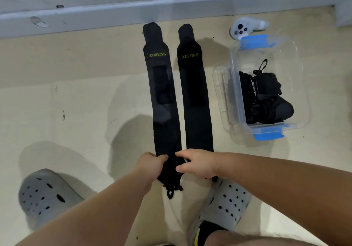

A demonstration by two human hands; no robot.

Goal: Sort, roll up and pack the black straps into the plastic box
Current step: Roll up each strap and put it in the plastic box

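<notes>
The pale beige floor (66, 93) is the biggest thing here. A long grey ledge (114, 15) runs along the wall, past the far end of the clear plastic box with blue clips (234, 85). Two long black cloth straps with yellow-green letters lie flat and straight on the floor beside the box, side by side with a thin gap between them. The near strap (196, 102) is just beside the box. The far strap (162, 97) lies on the other side of it, away from the box. The box sits on the floor with no lid on it. One grey rubber shoe with holes (226, 203) is near the box, on the person's side. The other grey shoe (43, 194) is well apart from the box, past both straps. Inside the box lies a bundle of rolled black straps (266, 97), close to the box end nearest the person. Both hands are at the far strap's end nearest the person. The left hand (150, 165) grips one edge of it with curled fingers. The right hand (198, 163) pinches the other edge between thumb and finger, and it hides the near strap's end. A small white game controller (245, 27) lies just beside the box's far end. A little black loop (171, 190) hangs off the held end.
</notes>
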